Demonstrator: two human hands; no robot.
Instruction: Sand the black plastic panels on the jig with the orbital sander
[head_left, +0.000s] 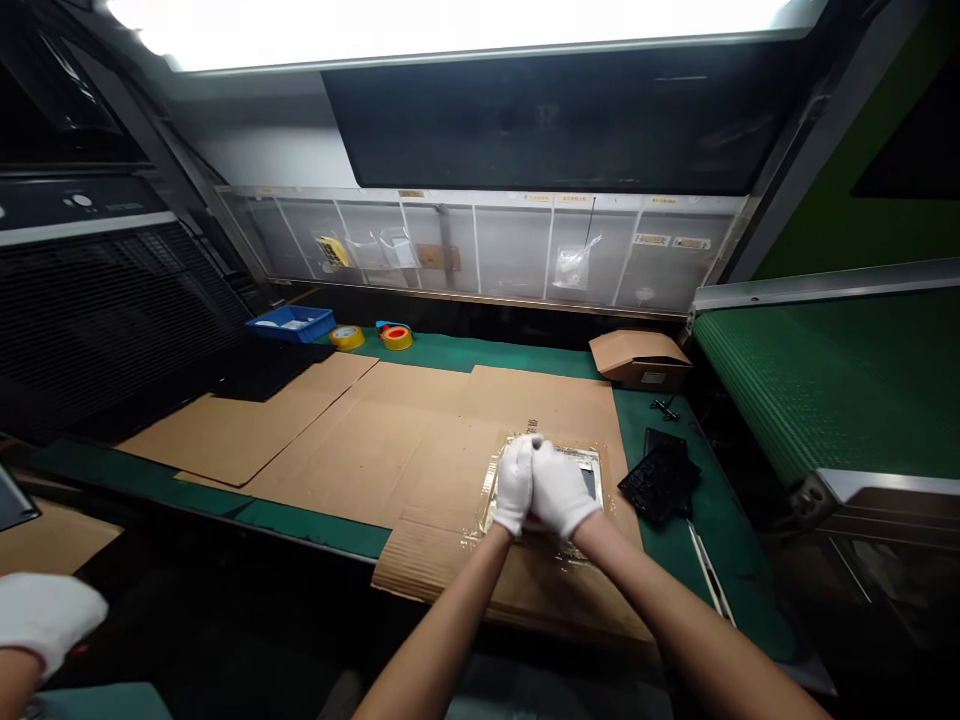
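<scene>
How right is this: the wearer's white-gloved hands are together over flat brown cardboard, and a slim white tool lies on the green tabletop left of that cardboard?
Wrong side: the head view shows the slim white tool on the green tabletop right of the flat brown cardboard, not left. The white-gloved left hand and right hand are together over the cardboard, as stated.

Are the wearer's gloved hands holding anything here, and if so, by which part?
It cannot be told: the left hand and right hand meet over the flat pale-edged piece on the cardboard, hiding anything gripped between them.
</scene>
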